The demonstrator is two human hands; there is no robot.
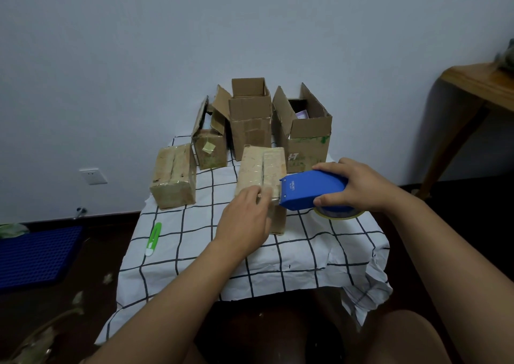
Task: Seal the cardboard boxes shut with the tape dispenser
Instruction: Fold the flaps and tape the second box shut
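A closed, tape-covered cardboard box (262, 169) lies in the middle of the checked cloth. My right hand (353, 185) grips the blue tape dispenser (308, 192), whose front edge meets the box's near right corner. A tape roll (339, 215) shows under the dispenser. My left hand (247, 216) rests on the box's near end, fingertips at the tape beside the dispenser's blade. Another taped box (173, 176) sits to the left. Three open boxes stand behind: a small one (208, 146), a tall one (250, 119) and a wide one (306, 130).
A green and white cutter (153, 238) lies on the cloth (306, 255) near its left edge. A blue perforated mat (36, 255) is on the floor at left. A wooden table (478, 85) stands at right. Paper scraps litter the floor at lower left.
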